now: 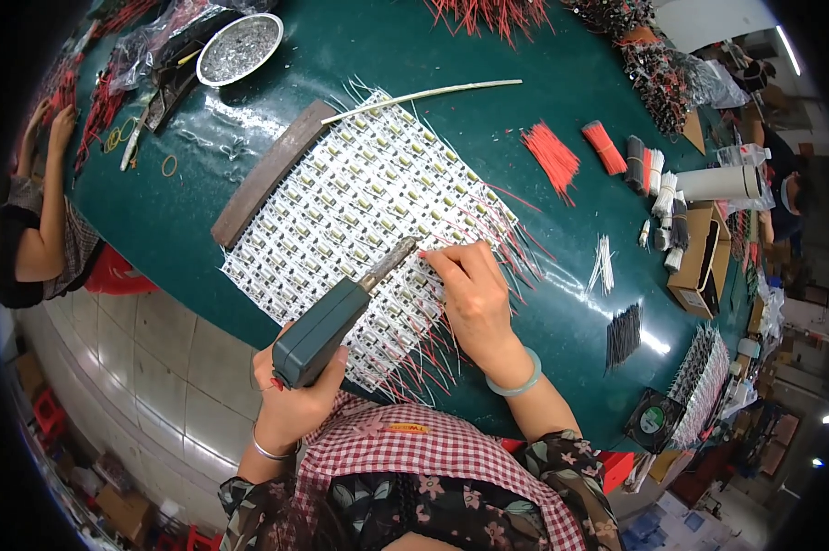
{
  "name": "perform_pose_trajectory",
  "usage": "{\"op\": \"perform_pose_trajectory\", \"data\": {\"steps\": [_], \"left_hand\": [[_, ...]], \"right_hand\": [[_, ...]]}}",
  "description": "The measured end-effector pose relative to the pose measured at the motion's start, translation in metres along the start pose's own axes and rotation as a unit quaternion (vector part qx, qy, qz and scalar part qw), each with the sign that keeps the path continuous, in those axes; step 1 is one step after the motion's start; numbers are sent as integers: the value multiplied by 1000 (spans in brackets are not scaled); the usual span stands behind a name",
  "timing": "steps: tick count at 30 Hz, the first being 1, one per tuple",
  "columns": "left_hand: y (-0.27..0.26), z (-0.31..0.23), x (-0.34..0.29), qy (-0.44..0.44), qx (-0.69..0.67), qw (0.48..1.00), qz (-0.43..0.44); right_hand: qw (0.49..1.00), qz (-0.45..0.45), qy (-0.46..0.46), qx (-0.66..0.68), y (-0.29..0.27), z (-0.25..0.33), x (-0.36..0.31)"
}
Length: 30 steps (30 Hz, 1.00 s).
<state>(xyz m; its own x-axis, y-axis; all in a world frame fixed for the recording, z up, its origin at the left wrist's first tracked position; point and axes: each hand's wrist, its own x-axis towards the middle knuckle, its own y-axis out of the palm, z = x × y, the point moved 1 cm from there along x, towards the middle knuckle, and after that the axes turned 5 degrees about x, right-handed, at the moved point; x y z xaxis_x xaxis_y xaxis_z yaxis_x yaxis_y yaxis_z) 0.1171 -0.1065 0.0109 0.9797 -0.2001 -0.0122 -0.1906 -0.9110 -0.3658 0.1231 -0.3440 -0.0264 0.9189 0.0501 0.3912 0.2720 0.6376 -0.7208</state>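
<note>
My left hand (295, 404) is wrapped round the handle of a dark green soldering gun (321, 332). The gun's metal tip points up and right, low over a panel of small white circuit boards (313, 207). My right hand (479, 303) is closed in a pinch at the panel, its fingertips close to the tip. Whatever lies between those fingers is too small to make out. Rows of green and black parts cover the panel. Red and white wires (423, 363) stick out along its right and near edges.
A dark bar (272, 174) lies on the panel's far left edge, beside a pale thin rod (433, 93). Red wire bundles (552, 161), black wires (624, 335) and white wires (602, 264) lie rightward. A metal bowl (240, 50) stands far left, near another person's arms (51, 193).
</note>
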Motion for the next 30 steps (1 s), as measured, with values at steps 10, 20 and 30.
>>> {"op": "perform_pose_trajectory", "data": {"steps": [10, 20, 30], "left_hand": [[-2, 0, -4, -61, -16, 997, -33], [-1, 7, -13, -149, -102, 983, -36], [-7, 15, -20, -145, -57, 987, -41]], "right_hand": [[992, -23, 121, 33, -75, -1, -13], [962, -153, 222, 47, -88, -47, -16], [979, -136, 136, 64, -56, -20, 12]]}}
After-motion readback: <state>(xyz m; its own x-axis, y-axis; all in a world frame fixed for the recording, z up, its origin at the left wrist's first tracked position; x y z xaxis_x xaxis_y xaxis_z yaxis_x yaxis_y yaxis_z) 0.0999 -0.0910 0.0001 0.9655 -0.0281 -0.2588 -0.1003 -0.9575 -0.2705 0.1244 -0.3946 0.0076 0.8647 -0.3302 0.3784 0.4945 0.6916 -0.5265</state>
